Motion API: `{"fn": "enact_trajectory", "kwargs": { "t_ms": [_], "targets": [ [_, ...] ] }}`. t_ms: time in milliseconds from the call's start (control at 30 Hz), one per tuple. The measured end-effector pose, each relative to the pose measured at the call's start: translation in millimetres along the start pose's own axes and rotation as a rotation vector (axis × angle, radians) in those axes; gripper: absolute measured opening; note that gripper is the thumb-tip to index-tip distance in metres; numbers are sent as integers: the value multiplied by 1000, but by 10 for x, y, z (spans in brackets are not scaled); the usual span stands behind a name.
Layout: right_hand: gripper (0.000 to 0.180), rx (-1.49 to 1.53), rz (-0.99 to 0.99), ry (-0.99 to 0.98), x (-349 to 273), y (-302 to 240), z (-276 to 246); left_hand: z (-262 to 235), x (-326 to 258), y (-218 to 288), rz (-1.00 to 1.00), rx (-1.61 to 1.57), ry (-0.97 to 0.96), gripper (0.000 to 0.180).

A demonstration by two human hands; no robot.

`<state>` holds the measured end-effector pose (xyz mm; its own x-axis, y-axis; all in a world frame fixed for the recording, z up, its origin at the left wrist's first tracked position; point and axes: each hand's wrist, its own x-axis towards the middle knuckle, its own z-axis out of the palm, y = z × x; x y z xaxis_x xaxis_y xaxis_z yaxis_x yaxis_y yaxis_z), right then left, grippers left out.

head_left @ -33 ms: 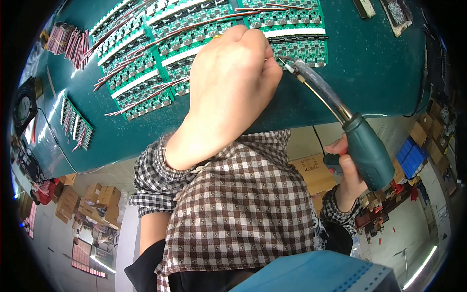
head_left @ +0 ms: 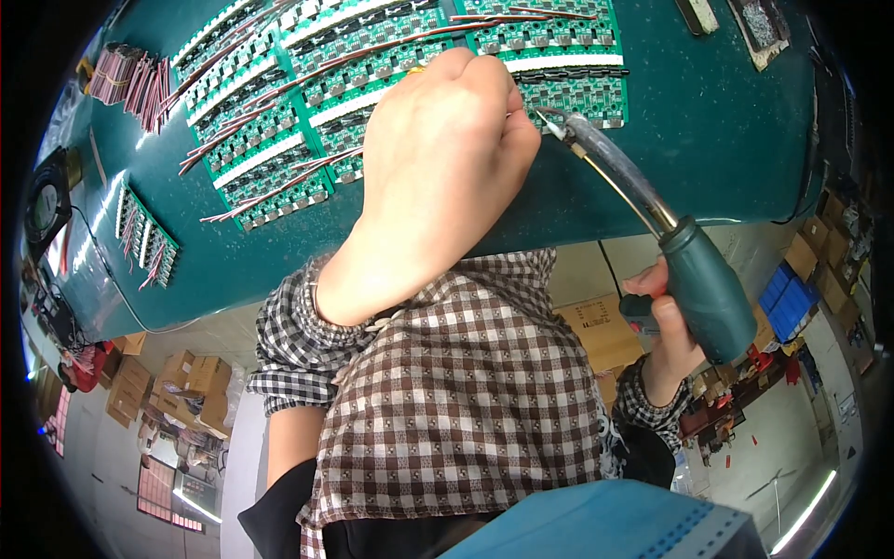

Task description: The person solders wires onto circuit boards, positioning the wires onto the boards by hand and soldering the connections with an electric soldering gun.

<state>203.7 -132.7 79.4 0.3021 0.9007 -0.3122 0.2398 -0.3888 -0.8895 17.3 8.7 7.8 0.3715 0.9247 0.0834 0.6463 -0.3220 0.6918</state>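
My left hand [head_left: 438, 163] is closed in a pinch over the near edge of a panel of green circuit boards [head_left: 596, 98]. Its fingertips are mostly hidden, and what they hold is too small to make out. In my right hand [head_left: 672, 340] is a soldering gun [head_left: 710, 293] with a dark green handle, a finger at its trigger and a long metal barrel. A thin tube runs along the barrel. Its tip is close to the left fingers, at the boards' edge; contact cannot be made out. Red and black wires [head_left: 372, 58] lie across the boards.
A bundle of cut wires [head_left: 126, 79] lies at the far left, and a small separate board [head_left: 144, 238] is nearer. At the far right sits a small tray of grey bits [head_left: 762, 28]. The green tabletop [head_left: 708, 158] ends just before my checked apron [head_left: 466, 391]. Cardboard boxes [head_left: 596, 331] stand below.
The soldering gun has shifted very slightly to the right, its tip a little farther from my left fingers. My left hand and the boards look the same.
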Motion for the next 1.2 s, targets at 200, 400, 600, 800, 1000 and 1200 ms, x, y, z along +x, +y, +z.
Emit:
{"fn": "enact_trajectory", "kwargs": {
  "t_ms": [200,400,600,800,1000,1200],
  "targets": [
    [47,459,38,141,217,135,-49,-94,-42,5,-14,2,-44,10],
    [44,1282,75,-100,734,518,-247,-493,143,-132,138,73,131,23],
    [42,1425,20,-135,963,573,-127,-446,757,-215,78,252,110,52],
    [42,1426,-25,-92,942,641,-44,-490,1015,-288,-33,292,-49,60],
    [43,1408,-157,-69,956,744,6,-588,1067,-371,-13,251,-80,57],
    [52,1035,-310,64,930,563,128,-865,665,-86,-72,-862,-44,30]
  ]
}}
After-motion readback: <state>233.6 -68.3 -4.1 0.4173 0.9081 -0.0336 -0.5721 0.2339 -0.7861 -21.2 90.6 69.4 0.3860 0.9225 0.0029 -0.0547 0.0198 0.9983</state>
